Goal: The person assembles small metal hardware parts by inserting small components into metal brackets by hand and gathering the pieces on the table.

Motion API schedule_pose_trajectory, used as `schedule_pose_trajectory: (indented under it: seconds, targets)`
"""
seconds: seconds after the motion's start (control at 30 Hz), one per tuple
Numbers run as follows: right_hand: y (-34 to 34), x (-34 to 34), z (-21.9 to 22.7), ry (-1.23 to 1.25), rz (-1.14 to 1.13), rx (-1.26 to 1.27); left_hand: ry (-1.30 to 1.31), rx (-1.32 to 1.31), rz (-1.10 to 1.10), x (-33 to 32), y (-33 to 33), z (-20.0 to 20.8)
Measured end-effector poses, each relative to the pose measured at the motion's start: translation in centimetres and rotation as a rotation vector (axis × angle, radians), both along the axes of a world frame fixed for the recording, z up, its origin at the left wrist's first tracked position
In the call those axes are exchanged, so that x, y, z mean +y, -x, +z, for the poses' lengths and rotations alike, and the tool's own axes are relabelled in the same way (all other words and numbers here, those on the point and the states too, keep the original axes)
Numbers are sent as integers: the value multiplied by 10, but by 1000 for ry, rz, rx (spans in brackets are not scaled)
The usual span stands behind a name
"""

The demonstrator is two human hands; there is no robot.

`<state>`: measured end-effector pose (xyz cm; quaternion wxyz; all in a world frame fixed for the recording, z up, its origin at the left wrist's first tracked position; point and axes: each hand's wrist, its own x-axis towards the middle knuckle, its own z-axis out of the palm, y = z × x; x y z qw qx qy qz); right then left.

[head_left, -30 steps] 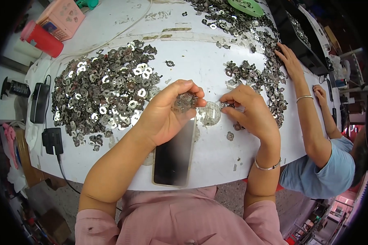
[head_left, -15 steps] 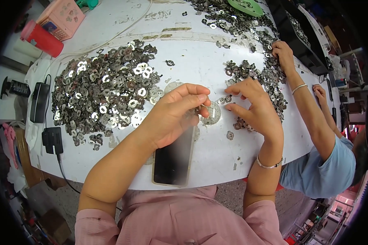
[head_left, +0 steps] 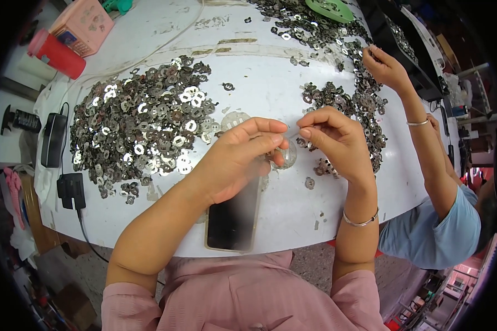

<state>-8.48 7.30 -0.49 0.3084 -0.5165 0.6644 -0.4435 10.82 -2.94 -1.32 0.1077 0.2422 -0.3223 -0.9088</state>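
The person in the pink shirt works over a white table [head_left: 270, 83] with both hands drawn close together. The left hand [head_left: 234, 160] is curled, thumb and forefinger pinched toward the right, and under its fingertips sits a small stack of round metal pieces [head_left: 286, 155], part hidden by the fingers. The right hand [head_left: 334, 138] is pinched too, fingertips meeting the left's just above that stack; something thin seems held between them, but it is too small to tell what.

Judging by how things lie, most of the work is left. A broad heap of shiny metal washers [head_left: 141, 132] spreads out to the left of the left hand, loose and unsorted. A smaller scatter of the same parts [head_left: 345, 105] lies beyond and to the right of the right hand, with a few strays just beside its wrist. Only the one small stack between the hands looks gathered, so I would say little of the pile has been worked through.

A dark phone [head_left: 233, 218] lies flat on the table under the left forearm, near the table's edge. Far off to the left of the hands stand a red cylinder [head_left: 56, 54] and a pink basket [head_left: 85, 25]. To the right, a co-worker's hand [head_left: 386, 69] picks at the far scatter, well apart from the person's own hands.
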Motion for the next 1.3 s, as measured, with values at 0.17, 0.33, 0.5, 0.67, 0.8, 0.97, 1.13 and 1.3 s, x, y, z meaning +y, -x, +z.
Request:
schedule_pose_trajectory:
  seconds: [0.17, 0.33, 0.5, 0.67, 0.8, 0.97, 1.13, 1.3]
  targets:
    - [-12, 1, -2, 94, 36, -342, 22, -16, -39, 3, 1, -1]
    - [-22, -1, -2, 114, 14, -398, 58, -40, -19, 3, 2, -1]
    - [-28, -6, 2, 294, 129, 326, -129, 93, 45, -2, 0, -10]
    - [-26, -7, 5, 426, 94, 579, -232, 164, 57, -4, 1, -14]
    - [-10, -4, 11, 369, 83, 638, -251, 159, 98, -6, 0, -15]
    - [11, 3, 4, 58, -24, 631, -303, 195, 115, -9, -1, -18]
    - [10, 5, 4, -17, 63, 477, -197, 199, 102, -8, -2, -12]
    - [5, 2, -8, -46, 116, 537, -188, 163, 70, -7, -2, -15]
